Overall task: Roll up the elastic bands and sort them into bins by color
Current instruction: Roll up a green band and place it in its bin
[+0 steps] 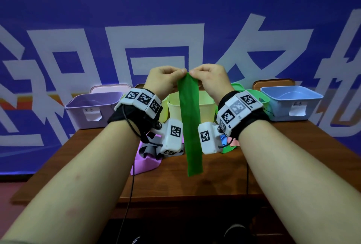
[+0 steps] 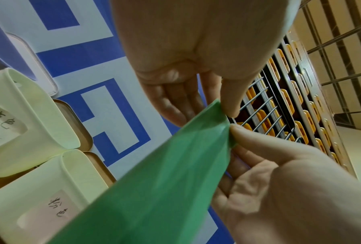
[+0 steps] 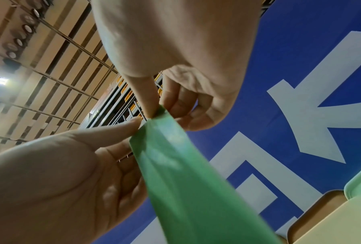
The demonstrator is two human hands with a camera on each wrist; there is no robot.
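Green band [image 1: 190, 126], top edge hidden in both hands' grip

We read handwriting on paper labels in the left wrist view: the upper pale green bin [image 2: 39, 118] carries a label [image 2: 2, 122] that looks like 灰色, and the lower pale bin [image 2: 56, 186] a label [image 2: 58, 208] reading 粉色. In the head view the purple bin [image 1: 91, 110] and the blue bin [image 1: 291, 104] each wear a paper label, too small for us to read. The blue banner [image 1: 175, 9] behind shows big white characters, cut off and not legible to us. The wristbands carry square black-and-white code markers [image 1: 144, 99].
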